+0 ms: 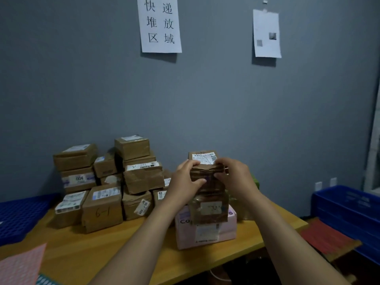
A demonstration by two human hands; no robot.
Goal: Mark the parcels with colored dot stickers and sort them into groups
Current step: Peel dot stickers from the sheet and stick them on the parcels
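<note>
At the right end of a wooden table [102, 254], on top of a stack of 3, sits the top parcel [206, 171], raised well above the tabletop and close to the grey wall. It is a small brown cardboard box, creased and dented along its front edge and wrapped in shiny tape. A white shipping label [203, 157] with a barcode lies on its upper face.

The left hand [185, 179] grips its left side, fingers curled over the top edge and thumb pressed on the front. The right hand [234, 177] holds the right side the same way. Under it is a taped parcel [209, 208] with a pale label, resting on a pink box [205, 229].

A faint purplish mark shows on the front face between the 2 thumbs, too blurred to say if it is a sticker. The label's text cannot be read. The pink box's printing is mostly covered by the parcel above it. To the left, a pile of brown parcels [107, 182] hides its own back rows. A pink sheet [20, 268] is cut off at the lower left corner, and a red sheet [327, 237] lies beside a blue crate [349, 204] at the right.
</note>
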